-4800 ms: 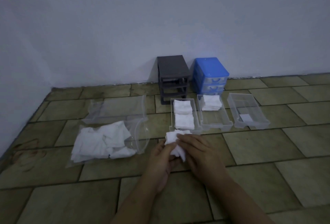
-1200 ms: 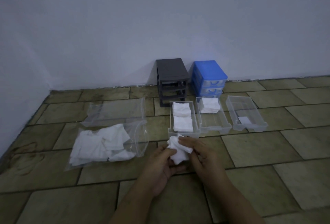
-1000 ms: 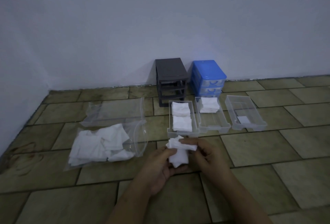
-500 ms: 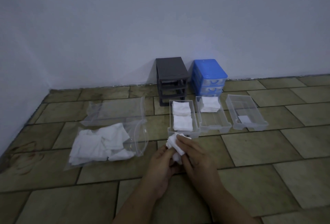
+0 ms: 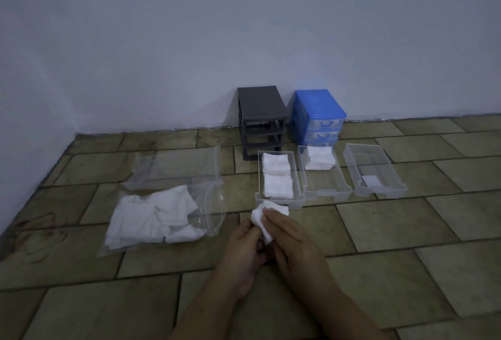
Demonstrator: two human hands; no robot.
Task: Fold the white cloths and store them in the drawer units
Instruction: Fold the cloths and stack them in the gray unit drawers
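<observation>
Both hands work one small white cloth (image 5: 267, 216) low over the tiled floor (image 5: 406, 258), just in front of the left clear plastic drawer tray (image 5: 296, 198). My left hand (image 5: 244, 250) has its fingers curled under the cloth, pinching it from below; my right hand (image 5: 291, 239) lies over it with fingers bent, thumb and fingertips gripping its upper edge. The cloth looks bunched and only partly folded.

Risks, as I judge them:
- The fold may come out lumpy. The cloth is crumpled between the palms, not laid flat, so edges may not line up.
- It may not sit level in the left tray, which already holds two folded white squares (image 5: 278, 174) and has little bare room at its near end.
- A loose corner could spring open if either pinch relaxes before the cloth is set down.
- The light is dim, so I cannot check edge alignment well.

Still to do: the clear plastic bag of unfolded white cloths (image 5: 154, 217) on the left is well stocked; the middle clear tray (image 5: 325, 190) holds one stack at its far end. The grey drawer frame (image 5: 261, 120) stands by the wall.

Against half a second ago: the hands sit in nearly the same place, and the right fingers have drawn closer over the cloth, which shows slightly more compact. Trays and bag have not moved.
</observation>
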